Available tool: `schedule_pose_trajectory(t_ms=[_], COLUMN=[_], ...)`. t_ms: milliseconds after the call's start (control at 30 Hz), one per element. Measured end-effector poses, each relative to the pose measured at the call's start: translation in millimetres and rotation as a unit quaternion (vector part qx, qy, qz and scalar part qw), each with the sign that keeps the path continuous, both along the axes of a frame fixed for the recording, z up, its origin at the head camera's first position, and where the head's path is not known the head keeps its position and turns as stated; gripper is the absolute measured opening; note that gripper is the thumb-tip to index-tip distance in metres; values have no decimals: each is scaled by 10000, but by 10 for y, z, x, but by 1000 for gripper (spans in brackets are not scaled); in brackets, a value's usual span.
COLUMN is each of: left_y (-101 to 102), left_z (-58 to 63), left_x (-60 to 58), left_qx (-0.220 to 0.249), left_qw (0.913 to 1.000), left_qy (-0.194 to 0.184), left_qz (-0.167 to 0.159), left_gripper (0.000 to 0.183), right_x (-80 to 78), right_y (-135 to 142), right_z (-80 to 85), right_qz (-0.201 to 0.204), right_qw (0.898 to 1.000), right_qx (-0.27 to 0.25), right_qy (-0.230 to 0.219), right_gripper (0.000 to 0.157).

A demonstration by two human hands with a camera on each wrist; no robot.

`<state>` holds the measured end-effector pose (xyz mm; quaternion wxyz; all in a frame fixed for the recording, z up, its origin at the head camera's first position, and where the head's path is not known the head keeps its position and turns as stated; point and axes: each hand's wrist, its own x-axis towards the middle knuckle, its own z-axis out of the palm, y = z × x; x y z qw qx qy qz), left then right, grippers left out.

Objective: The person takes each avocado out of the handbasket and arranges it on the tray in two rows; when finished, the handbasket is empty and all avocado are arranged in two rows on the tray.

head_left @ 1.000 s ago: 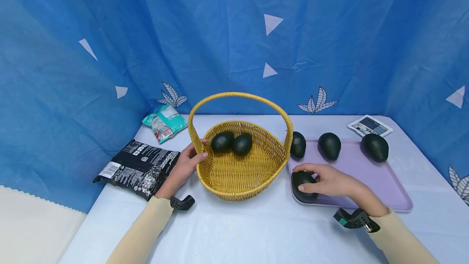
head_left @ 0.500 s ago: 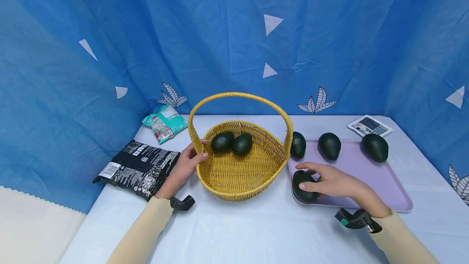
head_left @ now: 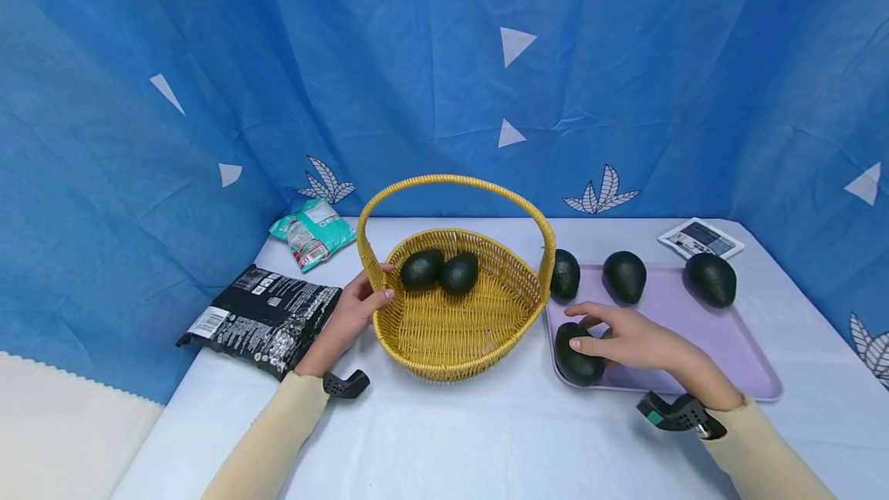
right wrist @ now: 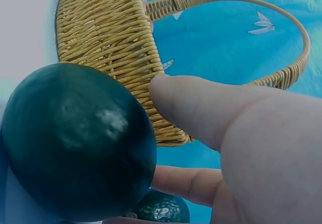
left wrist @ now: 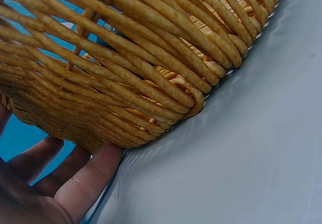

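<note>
A yellow wicker basket (head_left: pixel 451 365) with a tall arched handle (head_left: pixel 444 178) stands mid-table. Two dark avocados (head_left: pixel 420 270) lie side by side at its back left. My left hand (head_left: pixel 347 319) holds the basket's left side where the handle meets the rim; in the left wrist view the thumb touches the woven wall. My right hand (head_left: pixel 635 342) is over the near left corner of a lilac tray (head_left: pixel 694 346), around another avocado (right wrist: pixel 75 138). In the right wrist view the thumb stands apart from this avocado, and the fingers are behind it.
Further avocados (head_left: pixel 625 278) line the tray's back, one partly behind the basket handle. A black printed packet (head_left: pixel 267 319) and a teal packet (head_left: pixel 316 231) lie at the left. A white card-like item (head_left: pixel 700 238) sits behind the tray. Blue curtain (head_left: pixel 444 83) hangs behind the table.
The right hand has loosened around the front avocado and drawn slightly back, its fingertips lifting away from the top. The left hand and the basket have stayed put.
</note>
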<state>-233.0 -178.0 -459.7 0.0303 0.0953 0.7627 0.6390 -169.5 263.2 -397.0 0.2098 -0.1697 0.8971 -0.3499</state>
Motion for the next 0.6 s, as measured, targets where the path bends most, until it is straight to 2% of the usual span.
schedule_pose_trajectory(t_ms=[100,233,333,467,600], left_y=[6,12,9,2,-2], left_z=[9,7,-4,-15,-25], left_x=[7,11,-3,-20,-16], left_qx=[-1,-28,-59,-126,-106], left_qw=[10000,10000,10000,9999,9999], left_qy=[-36,-42,7,65,75], left_qz=[44,44,31,53,58], left_gripper=[51,50,50,49,49], right_x=[-1,20,47,92,137], right_y=[0,-7,-32,-97,-170], right_z=[7,58,123,225,325], right_qz=[28,89,-10,-265,-351], right_qw=[9999,9972,9923,9881,9847], right_qx=[-18,-19,-24,-83,-100], right_qy=[137,738,1238,1512,1706], right_gripper=[63,56,50,45,46])
